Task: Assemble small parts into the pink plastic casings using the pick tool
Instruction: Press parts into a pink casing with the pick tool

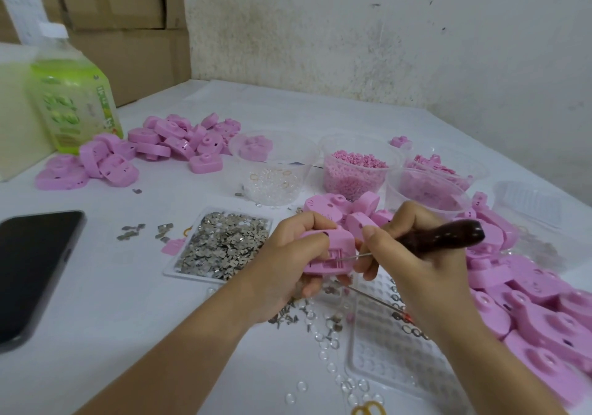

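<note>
The white-covered table (128, 334) carries a black flat phone (32, 270) at the left, a green plastic drink bottle (72, 94), heaps of pink plastic casings (179, 140), clear plastic cups (298, 158) and a white tray (192, 277) of small grey metal pieces (224, 244).

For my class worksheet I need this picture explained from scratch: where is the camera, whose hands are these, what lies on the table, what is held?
There is no machine: the one picture comes from a camera worn on a person's head, looking down at their hands. The left hand grips a pink casing. The right hand holds a pick tool by its dark handle, the thin metal tip reaching into the casing. On the white table lie heaps of pink casings, small metal pieces, cups of tiny parts, a phone and a green bottle.
</note>
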